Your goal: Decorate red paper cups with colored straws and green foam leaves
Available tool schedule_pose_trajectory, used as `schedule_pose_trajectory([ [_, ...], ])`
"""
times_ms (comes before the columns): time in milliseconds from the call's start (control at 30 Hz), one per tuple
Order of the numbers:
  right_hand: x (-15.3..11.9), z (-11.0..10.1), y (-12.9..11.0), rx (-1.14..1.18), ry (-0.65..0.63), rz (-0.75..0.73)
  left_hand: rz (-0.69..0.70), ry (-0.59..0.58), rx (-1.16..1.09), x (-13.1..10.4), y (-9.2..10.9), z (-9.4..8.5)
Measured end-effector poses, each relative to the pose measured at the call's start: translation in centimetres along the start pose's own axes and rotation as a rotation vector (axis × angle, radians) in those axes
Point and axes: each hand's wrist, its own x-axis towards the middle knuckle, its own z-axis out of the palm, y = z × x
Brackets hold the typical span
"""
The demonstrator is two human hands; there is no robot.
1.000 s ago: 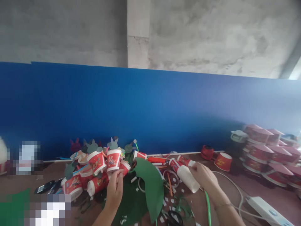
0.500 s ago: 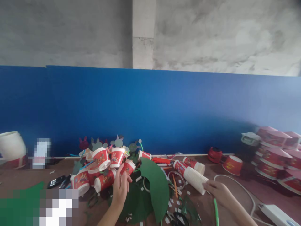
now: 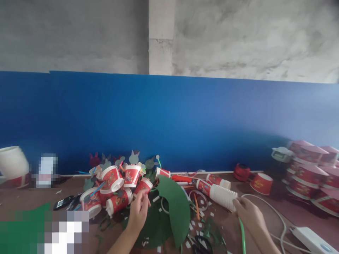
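Note:
My right hand pinches the rim end of a nested stack of red-and-white paper cups, which lies on its side. My left hand is raised in front of a pile of decorated paper cups, fingers loosely bent and apart, with nothing visible in them. The closest one is a tilted red cup just beyond its fingertips; I cannot tell if they touch. Several piled cups, such as an upright one, carry grey paper animal heads and straws. Under and beside my left hand lies curved green paper.
Black-handled scissors and white paper scraps lie at the front. A green straw is beside my right hand. Further right are a white cable, a power strip, a red bowl and stacked red containers. A blue panel stands behind.
My right hand has moved slightly right and up, and the end of the cup stack has shifted with it. My left hand's fingers have bent a little more and sit slightly lower.

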Motion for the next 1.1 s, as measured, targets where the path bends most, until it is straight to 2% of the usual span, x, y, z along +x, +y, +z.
schedule_pose_trajectory([
  [100, -0.9, -0.7, -1.1, -0.139, 0.116, -0.018, 0.066, -0.046, 0.097, -0.1, 0.4, -0.1],
  [200, -2.1, -1.8, -2.4, -0.214, 0.199, 0.021, 0.214, -0.104, 0.251, -0.2, 1.2, -0.1],
  [267, -2.9, -2.7, -3.2, -0.241, 0.248, 0.021, 0.342, -0.178, 0.393, -0.4, 1.9, 0.0],
  [333, -3.4, -3.7, -3.9, -0.255, 0.287, 0.001, 0.412, -0.282, 0.544, -0.5, 2.7, 0.3],
  [433, -3.8, -5.0, -4.3, -0.254, 0.423, -0.061, 0.429, -0.395, 0.755, -0.7, 3.4, 0.8],
  [533, -3.6, -5.8, -4.1, -0.202, 0.566, -0.127, 0.425, -0.447, 0.924, -0.6, 3.3, 1.2],
  [667, -2.9, -5.9, -4.0, 0.013, 0.681, -0.217, 0.438, -0.483, 0.959, 0.0, 3.3, 1.3],
  [767, -2.8, -5.4, -4.8, 0.291, 0.570, -0.228, 0.467, -0.464, 0.895, 0.8, 5.0, 1.0],
  [933, -3.8, -3.9, -8.2, 0.764, 0.228, -0.276, 0.490, -0.358, 0.787, 1.6, 10.5, -0.9],
  [1033, -5.0, -2.9, -10.6, 0.906, 0.038, -0.273, 0.481, -0.323, 0.803, 1.7, 13.0, -2.8],
  [1100, -5.8, -2.1, -11.9, 0.952, -0.082, -0.265, 0.405, -0.380, 0.764, 1.4, 13.4, -4.1],
])
